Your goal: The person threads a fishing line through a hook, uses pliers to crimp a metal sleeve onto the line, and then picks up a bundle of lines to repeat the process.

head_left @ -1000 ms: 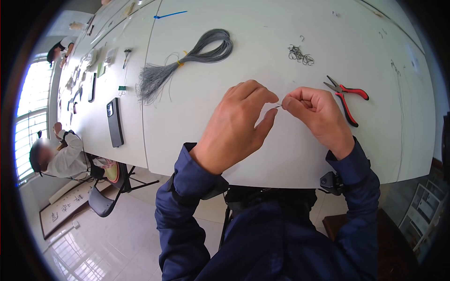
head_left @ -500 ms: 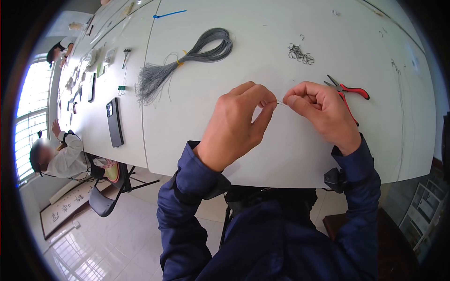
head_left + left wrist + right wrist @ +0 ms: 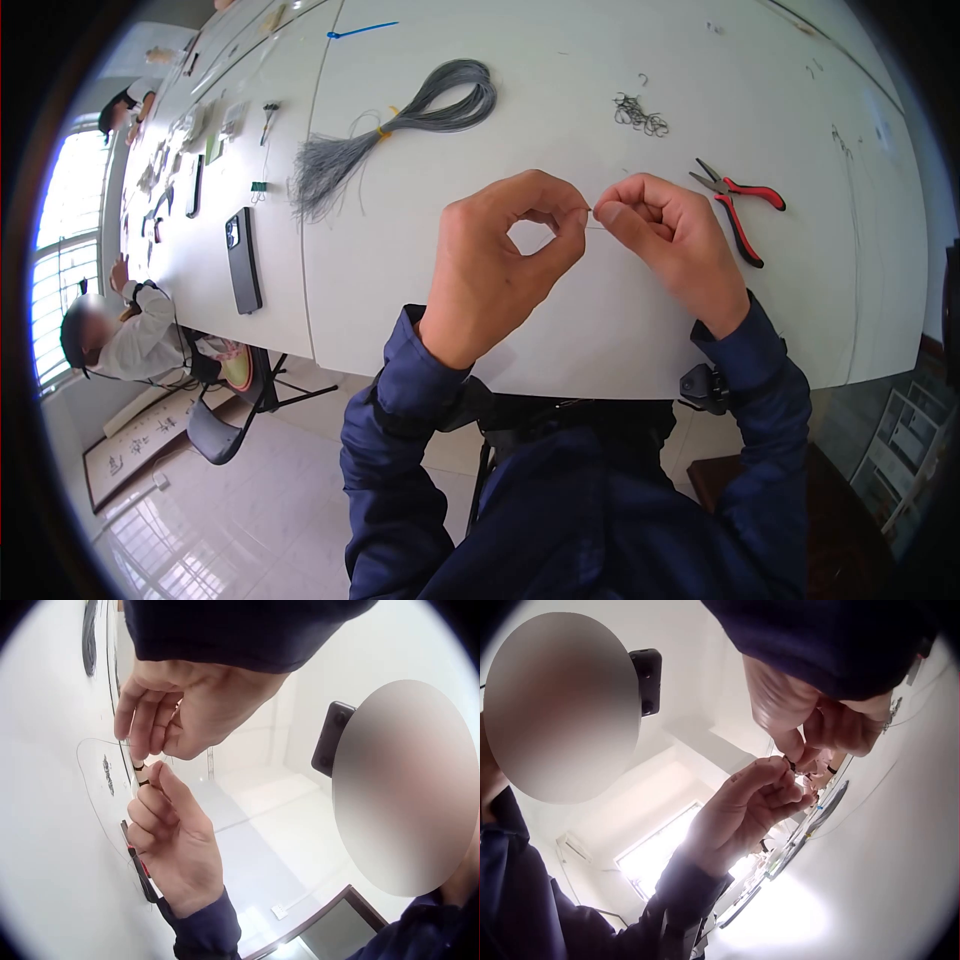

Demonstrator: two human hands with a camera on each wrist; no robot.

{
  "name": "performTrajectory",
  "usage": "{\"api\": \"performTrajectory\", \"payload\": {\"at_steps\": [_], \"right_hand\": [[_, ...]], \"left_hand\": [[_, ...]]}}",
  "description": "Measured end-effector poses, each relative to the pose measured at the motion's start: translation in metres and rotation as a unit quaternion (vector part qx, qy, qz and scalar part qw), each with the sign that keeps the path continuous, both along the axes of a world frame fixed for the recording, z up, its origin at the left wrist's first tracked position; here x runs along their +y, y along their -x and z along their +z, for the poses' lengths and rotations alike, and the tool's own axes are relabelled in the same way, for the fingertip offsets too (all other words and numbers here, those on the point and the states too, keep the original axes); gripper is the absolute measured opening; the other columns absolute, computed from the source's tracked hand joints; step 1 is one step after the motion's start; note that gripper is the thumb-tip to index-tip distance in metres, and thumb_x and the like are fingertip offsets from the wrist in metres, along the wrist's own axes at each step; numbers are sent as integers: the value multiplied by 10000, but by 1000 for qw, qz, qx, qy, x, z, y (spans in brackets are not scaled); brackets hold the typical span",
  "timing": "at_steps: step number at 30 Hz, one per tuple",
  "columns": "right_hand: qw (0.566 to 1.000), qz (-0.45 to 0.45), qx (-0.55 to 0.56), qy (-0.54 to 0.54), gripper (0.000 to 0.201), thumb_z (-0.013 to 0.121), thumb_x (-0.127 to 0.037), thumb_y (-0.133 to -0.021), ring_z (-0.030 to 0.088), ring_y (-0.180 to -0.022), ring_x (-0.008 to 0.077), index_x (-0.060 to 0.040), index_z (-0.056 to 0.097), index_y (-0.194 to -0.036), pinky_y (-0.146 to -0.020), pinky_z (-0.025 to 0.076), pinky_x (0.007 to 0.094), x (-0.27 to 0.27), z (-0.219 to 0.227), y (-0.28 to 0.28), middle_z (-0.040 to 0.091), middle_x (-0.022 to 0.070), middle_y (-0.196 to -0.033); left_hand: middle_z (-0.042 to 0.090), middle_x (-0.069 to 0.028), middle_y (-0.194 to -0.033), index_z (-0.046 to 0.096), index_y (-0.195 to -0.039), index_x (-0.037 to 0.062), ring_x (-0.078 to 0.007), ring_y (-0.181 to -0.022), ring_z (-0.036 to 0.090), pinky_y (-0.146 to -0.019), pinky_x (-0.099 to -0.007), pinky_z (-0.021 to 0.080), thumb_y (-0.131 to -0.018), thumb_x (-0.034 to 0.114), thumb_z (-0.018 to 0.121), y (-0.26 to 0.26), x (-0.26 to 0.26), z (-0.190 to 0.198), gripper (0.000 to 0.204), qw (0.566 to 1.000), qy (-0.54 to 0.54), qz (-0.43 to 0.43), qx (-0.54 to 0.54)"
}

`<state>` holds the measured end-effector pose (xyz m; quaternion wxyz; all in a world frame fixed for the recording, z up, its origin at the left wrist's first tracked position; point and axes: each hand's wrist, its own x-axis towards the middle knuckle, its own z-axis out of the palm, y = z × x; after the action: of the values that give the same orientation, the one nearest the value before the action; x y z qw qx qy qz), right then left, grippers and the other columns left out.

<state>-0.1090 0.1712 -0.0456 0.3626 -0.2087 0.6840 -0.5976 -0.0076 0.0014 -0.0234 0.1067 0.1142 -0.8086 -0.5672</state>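
In the head view my left hand point(image 3: 500, 265) and right hand point(image 3: 675, 240) meet fingertip to fingertip above the white table. The right thumb and forefinger pinch a small dark fish hook point(image 3: 790, 763), mostly hidden by fingertips. My left thumb and forefinger close in a ring and pinch thin fishing line right beside it. A loop of that fishing line point(image 3: 84, 776) hangs out from the hands in the left wrist view. Pliers with red and black handles point(image 3: 740, 210) lie just right of the right hand, their jaws slightly apart.
A pile of fish hooks point(image 3: 640, 116) lies beyond the hands. A tied bundle of grey line point(image 3: 450, 105) rests far left of it. A black phone point(image 3: 243, 262) and blue cable tie point(image 3: 362, 31) are also on the table point(image 3: 400, 320). Another person point(image 3: 145, 330) sits at left.
My left thumb and forefinger, apart a second ago, have come together in a pinch beside the hook. The right hand shifted slightly right, then back left, still pinching.
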Motion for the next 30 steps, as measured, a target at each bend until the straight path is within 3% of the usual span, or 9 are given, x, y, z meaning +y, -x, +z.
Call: {"api": "performTrajectory", "payload": {"at_steps": [2,5,8,12,15,18,24,27,30], "right_hand": [[999,-10,19,-30,165,665,-164,-971,383,-604,8,-1,668,-1001,-557,343,192,-1,14,-8,517,-51,-674],[983,-28,163,-82,96,673,-101,-943,476,-559,80,-19,652,-987,-532,392,230,-4,16,-20,565,17,-673],[931,-32,361,-38,71,676,-67,-926,603,-593,214,-31,633,-969,-546,470,301,-7,13,-29,641,92,-741],[917,-33,395,-34,74,677,-74,-932,664,-669,296,-33,619,-954,-581,515,365,-6,19,-19,691,120,-824],[929,-26,369,-23,80,669,-89,-944,611,-591,276,-24,623,-954,-593,520,322,-5,17,-8,642,120,-719],[956,-6,292,-12,84,650,-74,-973,305,-572,49,7,634,-985,-504,267,242,-3,14,-5,333,-37,-632],[967,8,242,-81,139,676,-156,-936,325,-494,66,-17,675,-936,-474,273,278,7,25,0,404,-6,-538],[981,-4,169,-99,152,683,-172,-930,289,-486,50,-21,680,-920,-473,212,278,12,19,-4,360,-38,-516],[984,4,150,-100,157,677,-171,-939,317,-501,47,-15,684,-926,-482,248,266,13,18,-4,378,-40,-535]], "left_hand": [[703,-78,-798,676,-869,-7,-152,-752,690,-618,-275,522,-812,-36,696,2,1,-9,67,998,17,28,60],[693,-90,-795,661,-870,-7,-182,-735,688,-651,-299,529,-809,-38,707,2,1,-10,83,993,74,41,79],[710,-74,-833,680,-901,-8,-153,-756,682,-737,-266,537,-822,-29,716,2,2,-7,89,985,154,43,56],[693,-97,-814,679,-902,6,-202,-735,687,-682,-291,536,-804,-25,716,0,4,-8,109,977,204,0,56],[687,-99,-807,678,-903,7,-215,-732,687,-672,-303,540,-800,-27,713,-2,5,-10,113,972,226,-38,61],[688,-102,-810,680,-907,6,-217,-734,688,-674,-305,543,-796,-31,713,-3,6,-10,121,971,223,-54,60],[703,-93,-819,684,-892,0,-192,-742,691,-700,-291,543,-788,-46,721,-2,8,-8,120,983,169,-25,70],[714,-80,-825,687,-879,-8,-169,-748,689,-731,-280,543,-792,-47,721,-2,5,-6,102,986,153,-11,62],[717,-71,-821,690,-871,-15,-150,-752,682,-755,-272,542,-800,-41,716,-2,6,-1,80,991,126,-1,47]]}}
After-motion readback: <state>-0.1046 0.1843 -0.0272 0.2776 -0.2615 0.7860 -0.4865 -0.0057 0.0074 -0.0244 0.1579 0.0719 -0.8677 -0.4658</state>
